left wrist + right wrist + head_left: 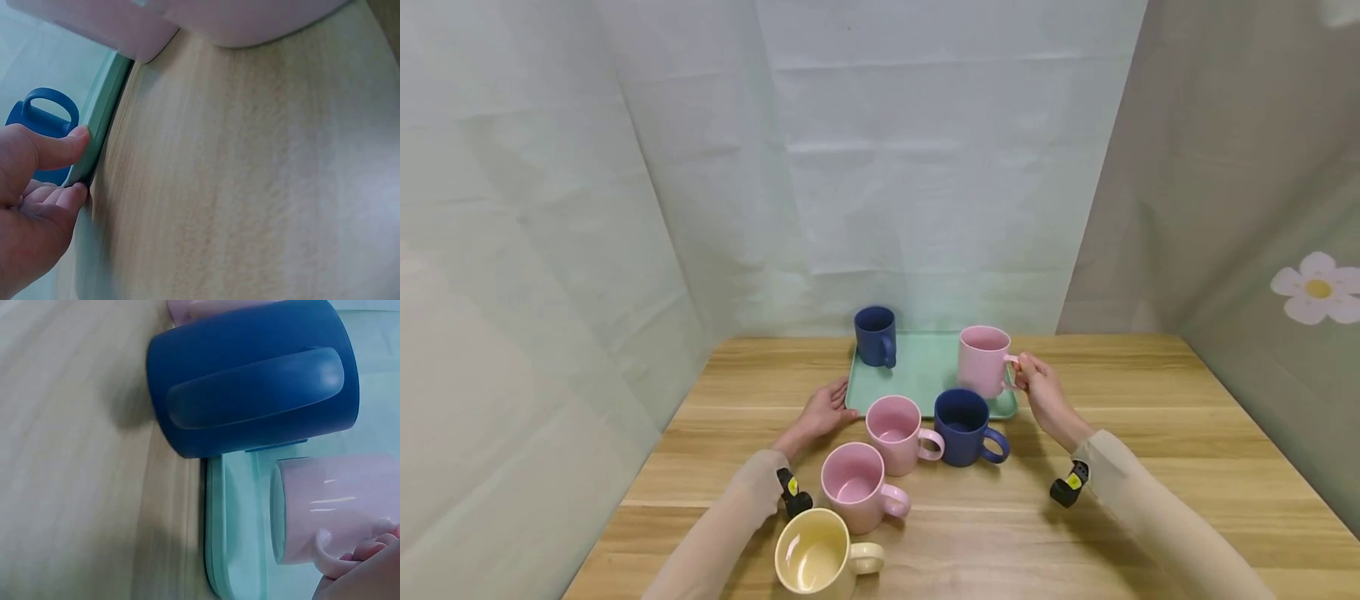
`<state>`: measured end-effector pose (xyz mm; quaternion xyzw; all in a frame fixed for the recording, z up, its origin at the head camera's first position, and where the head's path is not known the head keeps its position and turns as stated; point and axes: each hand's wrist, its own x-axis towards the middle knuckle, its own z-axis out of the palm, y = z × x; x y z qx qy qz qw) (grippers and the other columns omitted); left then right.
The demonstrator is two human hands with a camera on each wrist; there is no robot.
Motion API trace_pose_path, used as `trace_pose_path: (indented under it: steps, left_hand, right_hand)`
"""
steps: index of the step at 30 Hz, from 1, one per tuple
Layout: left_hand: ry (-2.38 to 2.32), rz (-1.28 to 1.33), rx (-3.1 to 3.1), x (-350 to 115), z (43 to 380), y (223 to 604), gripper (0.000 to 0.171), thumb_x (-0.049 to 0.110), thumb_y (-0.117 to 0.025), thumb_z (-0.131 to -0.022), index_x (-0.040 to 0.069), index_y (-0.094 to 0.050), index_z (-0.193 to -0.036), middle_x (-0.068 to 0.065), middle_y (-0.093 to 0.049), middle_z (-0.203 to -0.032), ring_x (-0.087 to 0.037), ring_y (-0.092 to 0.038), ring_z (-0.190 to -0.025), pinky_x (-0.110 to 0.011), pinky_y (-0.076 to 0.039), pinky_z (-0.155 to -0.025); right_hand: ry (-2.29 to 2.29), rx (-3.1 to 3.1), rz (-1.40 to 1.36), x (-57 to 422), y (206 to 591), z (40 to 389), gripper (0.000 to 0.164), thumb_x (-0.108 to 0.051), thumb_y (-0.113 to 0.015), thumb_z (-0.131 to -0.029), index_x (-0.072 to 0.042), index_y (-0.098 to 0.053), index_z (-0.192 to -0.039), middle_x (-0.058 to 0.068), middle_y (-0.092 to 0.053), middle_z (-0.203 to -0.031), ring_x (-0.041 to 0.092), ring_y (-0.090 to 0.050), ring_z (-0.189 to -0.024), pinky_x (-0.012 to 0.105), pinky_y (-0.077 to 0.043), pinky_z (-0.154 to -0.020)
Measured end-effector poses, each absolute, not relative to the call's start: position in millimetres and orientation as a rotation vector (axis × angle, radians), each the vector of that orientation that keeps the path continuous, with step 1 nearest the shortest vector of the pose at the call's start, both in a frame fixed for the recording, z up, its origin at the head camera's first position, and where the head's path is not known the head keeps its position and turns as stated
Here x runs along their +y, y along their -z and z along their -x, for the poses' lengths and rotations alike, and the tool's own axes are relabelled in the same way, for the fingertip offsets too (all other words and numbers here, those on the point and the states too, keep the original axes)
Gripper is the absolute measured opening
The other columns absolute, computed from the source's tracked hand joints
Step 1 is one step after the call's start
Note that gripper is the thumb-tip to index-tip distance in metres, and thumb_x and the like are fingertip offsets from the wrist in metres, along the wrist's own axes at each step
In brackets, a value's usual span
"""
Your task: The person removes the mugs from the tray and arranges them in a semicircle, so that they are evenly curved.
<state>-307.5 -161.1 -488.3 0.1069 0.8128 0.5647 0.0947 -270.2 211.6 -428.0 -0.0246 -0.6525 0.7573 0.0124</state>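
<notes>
My left hand [826, 412] pinches the near left corner of a mint-green tray [921, 362]; in the left wrist view its thumb is on the rim and the fingers underneath. By its handle, my right hand [1043, 393] grips a pink mug [981, 367], upright at the tray's right side. Whether that mug's base touches the tray I cannot tell. A dark blue mug [872, 340] stands at the tray's back left. Just in front of the tray are another dark blue mug [250, 381] and a second pink mug [893, 450].
Nearer on the wooden table [985, 533], a third pink mug [853, 496] and a yellow mug [820, 562] stand by my left forearm, handles to the right. Pale cloth [925, 167] hangs behind the table and at both sides.
</notes>
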Motion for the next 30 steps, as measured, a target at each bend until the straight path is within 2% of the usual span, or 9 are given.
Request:
trace_pose_path:
  steps: [8, 19, 26, 30]
  left_hand:
    - [-1.649, -0.325, 2.433, -163, 308, 488, 0.076, -0.011, -0.062, -0.085, -0.016, -0.018, -0.146, -0.032, -0.022, -0.153, -0.041, -0.027, -0.141, -0.046, -0.029, -0.117]
    - [-1.661, -0.332, 2.432, -163, 308, 486, 0.076, -0.011, -0.062, -0.085, -0.017, -0.017, -0.146, -0.033, -0.021, -0.152, -0.042, -0.026, -0.141, -0.047, -0.029, -0.117]
    - [-1.667, -0.347, 2.400, -163, 304, 482, 0.076, -0.011, -0.061, -0.084, -0.018, -0.016, -0.145, -0.035, -0.019, -0.152, -0.044, -0.025, -0.141, -0.049, -0.028, -0.117]
    - [-1.650, -0.323, 2.409, -163, 305, 482, 0.077, -0.010, -0.062, -0.085, -0.017, -0.016, -0.146, -0.033, -0.019, -0.153, -0.043, -0.025, -0.142, -0.048, -0.028, -0.117]
  right_hand:
    - [-2.338, -2.052, 0.061, 222, 429, 254, 0.031, -0.025, -0.033, -0.106, -0.015, -0.048, -0.081, -0.007, -0.033, -0.068, 0.008, -0.033, -0.068, 0.021, -0.030, -0.068]
    - [-2.301, -2.032, 0.024, 234, 432, 237, 0.031, -0.022, -0.035, -0.105, -0.015, -0.052, -0.079, -0.007, -0.034, -0.067, 0.007, -0.034, -0.066, 0.023, -0.032, -0.067]
    - [-2.337, -2.038, 0.030, 240, 438, 221, 0.034, -0.026, -0.036, -0.105, -0.021, -0.054, -0.076, -0.009, -0.035, -0.067, 0.006, -0.035, -0.068, 0.024, -0.031, -0.068]
    - [-2.338, -2.035, 0.026, 244, 438, 215, 0.033, -0.028, -0.038, -0.104, -0.021, -0.054, -0.077, -0.009, -0.033, -0.066, 0.006, -0.034, -0.067, 0.024, -0.030, -0.068]
